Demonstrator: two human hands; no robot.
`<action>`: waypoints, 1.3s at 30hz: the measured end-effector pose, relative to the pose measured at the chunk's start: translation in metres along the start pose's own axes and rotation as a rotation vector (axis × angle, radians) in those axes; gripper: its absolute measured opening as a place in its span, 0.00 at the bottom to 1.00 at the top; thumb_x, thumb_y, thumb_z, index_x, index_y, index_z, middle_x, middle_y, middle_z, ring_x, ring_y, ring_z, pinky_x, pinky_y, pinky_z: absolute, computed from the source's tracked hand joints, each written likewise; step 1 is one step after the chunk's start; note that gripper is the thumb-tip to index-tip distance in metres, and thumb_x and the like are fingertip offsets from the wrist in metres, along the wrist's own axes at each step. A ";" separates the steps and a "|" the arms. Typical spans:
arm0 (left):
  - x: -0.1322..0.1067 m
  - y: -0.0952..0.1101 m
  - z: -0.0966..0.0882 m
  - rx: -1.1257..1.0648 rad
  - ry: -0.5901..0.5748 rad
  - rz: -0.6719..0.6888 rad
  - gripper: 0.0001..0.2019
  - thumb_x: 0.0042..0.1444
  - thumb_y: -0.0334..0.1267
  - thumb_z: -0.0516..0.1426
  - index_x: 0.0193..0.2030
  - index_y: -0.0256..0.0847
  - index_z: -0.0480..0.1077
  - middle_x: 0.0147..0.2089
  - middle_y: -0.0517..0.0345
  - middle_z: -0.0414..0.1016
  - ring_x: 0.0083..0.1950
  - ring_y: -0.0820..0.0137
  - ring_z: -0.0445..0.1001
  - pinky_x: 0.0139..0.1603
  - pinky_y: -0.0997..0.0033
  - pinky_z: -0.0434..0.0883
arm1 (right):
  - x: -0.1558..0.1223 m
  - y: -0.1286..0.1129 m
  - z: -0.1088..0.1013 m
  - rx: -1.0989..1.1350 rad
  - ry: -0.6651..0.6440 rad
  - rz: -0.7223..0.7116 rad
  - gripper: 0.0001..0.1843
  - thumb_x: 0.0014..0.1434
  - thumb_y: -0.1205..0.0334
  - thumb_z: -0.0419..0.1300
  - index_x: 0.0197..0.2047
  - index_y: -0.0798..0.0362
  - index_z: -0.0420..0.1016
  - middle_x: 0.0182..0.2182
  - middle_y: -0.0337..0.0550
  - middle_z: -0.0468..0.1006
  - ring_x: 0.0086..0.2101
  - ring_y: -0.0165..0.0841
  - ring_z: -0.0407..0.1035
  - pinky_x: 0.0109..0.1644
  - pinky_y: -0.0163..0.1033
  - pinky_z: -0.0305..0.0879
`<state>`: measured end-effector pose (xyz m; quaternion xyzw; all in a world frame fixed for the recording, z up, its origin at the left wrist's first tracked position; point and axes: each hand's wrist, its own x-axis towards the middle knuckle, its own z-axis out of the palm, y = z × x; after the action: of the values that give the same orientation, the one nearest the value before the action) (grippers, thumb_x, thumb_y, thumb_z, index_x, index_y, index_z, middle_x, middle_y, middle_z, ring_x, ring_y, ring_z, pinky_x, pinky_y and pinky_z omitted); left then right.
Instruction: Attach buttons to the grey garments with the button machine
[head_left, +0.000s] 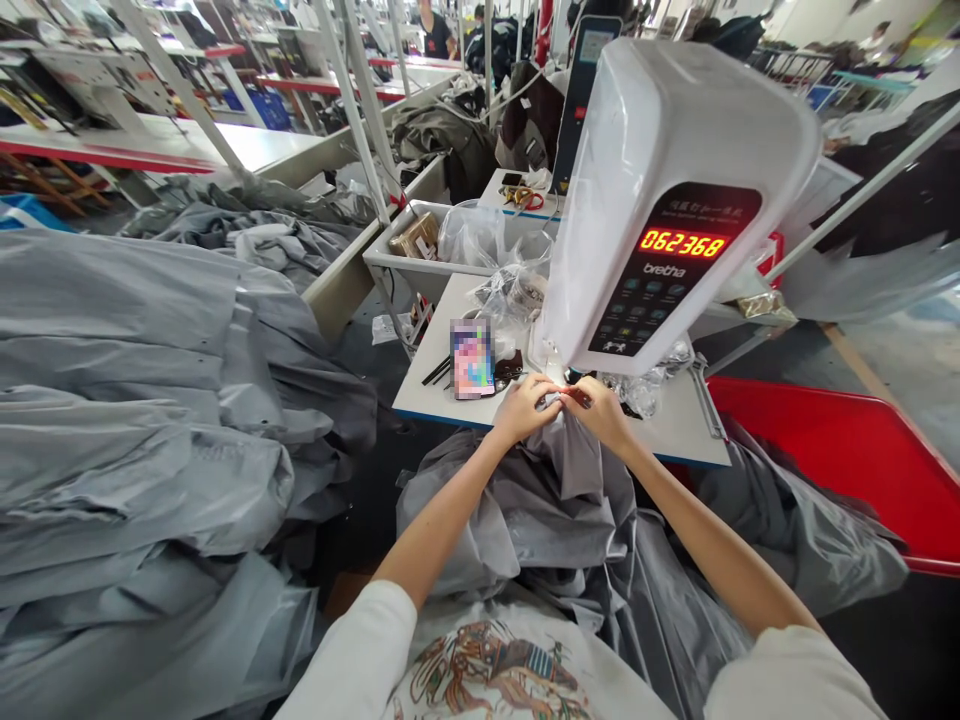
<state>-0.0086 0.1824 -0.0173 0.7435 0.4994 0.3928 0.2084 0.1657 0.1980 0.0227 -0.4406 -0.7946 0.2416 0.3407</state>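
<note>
Grey cloth (pixel 577 450) comes up from the person's lap to the two hands, and its top edge goes to the front of the table (pixel 675 440), just under the white sewing machine head (pixel 675 130). The left hand (pixel 517 410) and the right hand (pixel 600 412) stand very close together there, almost touching. Fingers of both hands are closed and they pinch the cloth at its top, but the fingertips (pixel 561 398) are partly hidden behind each other, so the exact grip is hard to see. A small orange thing (pixel 577 397) shows by the right fingers; I cannot make out what it is. The needle area is hidden by the machine cover and the hands.

On the machine, a red display (pixel 682 243) reads 062368, and the word "brother" is only partly clear. To the left of the hands lies a phone (pixel 472 358), its screen blurred, with thin black sticks (pixel 437 372) beside it. Clear plastic bags (pixel 510 295) sit behind it. More grey cloth (pixel 127 400) is heaped at left, cut off by the frame edge. A red bin (pixel 840 470) stands at right, and its far part goes out of view.
</note>
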 end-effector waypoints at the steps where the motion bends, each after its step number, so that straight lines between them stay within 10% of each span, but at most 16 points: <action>1: 0.000 -0.001 0.001 -0.003 0.004 0.003 0.11 0.57 0.41 0.58 0.48 0.48 0.73 0.51 0.58 0.70 0.53 0.68 0.71 0.56 0.66 0.67 | 0.000 0.001 0.000 0.025 0.001 0.020 0.15 0.57 0.47 0.58 0.34 0.52 0.73 0.31 0.44 0.74 0.31 0.34 0.67 0.36 0.40 0.65; 11: 0.001 -0.004 0.005 -0.059 0.057 0.063 0.11 0.57 0.43 0.59 0.45 0.43 0.74 0.47 0.56 0.70 0.50 0.70 0.72 0.54 0.70 0.68 | -0.009 0.018 0.011 0.067 0.196 0.126 0.19 0.58 0.46 0.54 0.40 0.54 0.73 0.39 0.48 0.75 0.37 0.36 0.69 0.42 0.40 0.65; 39: 0.004 -0.013 0.007 -0.112 0.038 0.091 0.12 0.54 0.41 0.61 0.44 0.40 0.74 0.47 0.54 0.68 0.50 0.69 0.71 0.55 0.69 0.67 | -0.020 0.034 0.039 -0.020 0.350 0.238 0.21 0.60 0.42 0.49 0.28 0.51 0.62 0.21 0.37 0.66 0.24 0.31 0.60 0.31 0.36 0.52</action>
<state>-0.0097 0.1922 -0.0291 0.7452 0.4461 0.4432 0.2219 0.1619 0.1943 -0.0319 -0.5698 -0.6681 0.1922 0.4382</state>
